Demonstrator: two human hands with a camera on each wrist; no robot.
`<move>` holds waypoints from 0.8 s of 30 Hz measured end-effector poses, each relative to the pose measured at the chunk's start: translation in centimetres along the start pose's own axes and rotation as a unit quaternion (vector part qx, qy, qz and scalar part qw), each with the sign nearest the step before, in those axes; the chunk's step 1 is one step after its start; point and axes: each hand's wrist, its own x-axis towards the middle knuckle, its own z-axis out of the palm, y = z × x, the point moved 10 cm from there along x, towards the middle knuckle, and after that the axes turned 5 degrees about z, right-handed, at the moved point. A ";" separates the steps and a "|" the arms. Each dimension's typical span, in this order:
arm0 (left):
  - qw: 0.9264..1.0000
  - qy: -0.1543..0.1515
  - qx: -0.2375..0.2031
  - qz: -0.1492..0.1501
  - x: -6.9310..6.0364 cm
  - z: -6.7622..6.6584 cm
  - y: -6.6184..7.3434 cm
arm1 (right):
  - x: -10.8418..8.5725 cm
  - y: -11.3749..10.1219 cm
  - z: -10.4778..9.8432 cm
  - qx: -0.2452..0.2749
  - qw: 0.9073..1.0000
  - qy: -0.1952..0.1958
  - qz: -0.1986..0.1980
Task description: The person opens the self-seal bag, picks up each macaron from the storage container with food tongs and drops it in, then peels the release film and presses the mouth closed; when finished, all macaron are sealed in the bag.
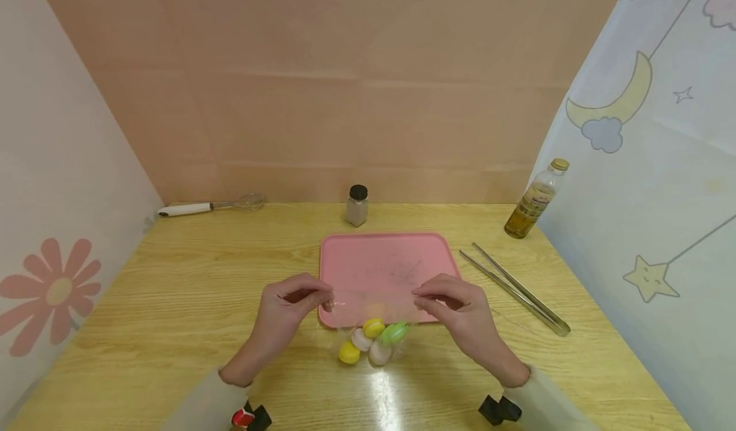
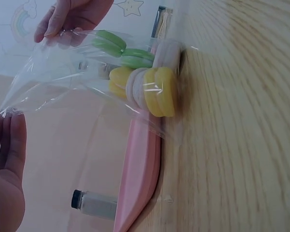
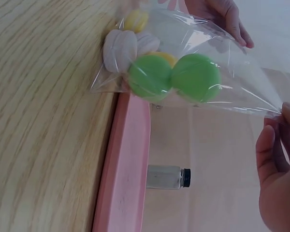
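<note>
A clear plastic bag (image 3: 241, 87) holds several macarons: yellow ones (image 1: 349, 352), pale ones (image 3: 120, 50) and green ones (image 3: 196, 77). My left hand (image 1: 282, 319) pinches one upper corner of the bag between thumb and fingers. The opposite upper corner is pinched by my right hand (image 1: 462, 310). Stretched between both hands, the bag hangs at the near edge of a pink tray (image 1: 379, 252), its macarons gathered at the bottom. In the left wrist view the bag's lower end is at the wooden tabletop; whether it bears weight there I cannot tell.
Behind the tray stands a small black-capped jar (image 1: 357, 207). Metal tongs (image 1: 517, 290) lie right of the tray, and a bottle of amber liquid (image 1: 535, 201) stands at the back right. A white-handled whisk (image 1: 209, 207) lies at the back left. Walls (image 1: 356, 86) border the table.
</note>
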 end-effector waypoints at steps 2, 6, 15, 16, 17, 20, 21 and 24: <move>1.000 -0.011 -0.011 0.010 0.0 0.1 0.0 | -0.1 -0.2 0.1 0.016 0.999 -0.007 -0.027; 0.998 -0.037 -0.036 0.031 0.0 0.3 0.1 | -0.3 -0.4 0.1 0.030 0.997 -0.022 -0.070; 0.996 -0.073 0.014 0.051 0.0 0.2 0.3 | -0.5 -0.8 -0.1 0.027 0.986 -0.051 -0.153; 0.995 -0.077 0.019 0.055 0.0 0.2 0.3 | -0.5 -1.0 0.0 0.019 0.985 -0.052 -0.161; 0.995 -0.082 0.018 0.060 0.0 0.3 0.4 | -0.5 -1.1 0.0 0.011 0.984 -0.053 -0.168; 0.993 -0.093 0.016 0.074 0.1 0.3 0.7 | -0.5 -1.5 0.1 -0.013 0.981 -0.055 -0.184; 0.992 -0.096 0.016 0.078 0.1 0.4 0.7 | -0.5 -1.7 0.2 -0.020 0.980 -0.056 -0.188; 0.991 -0.102 0.022 0.078 0.0 0.4 0.7 | -0.5 -2.0 0.2 -0.031 0.979 -0.060 -0.194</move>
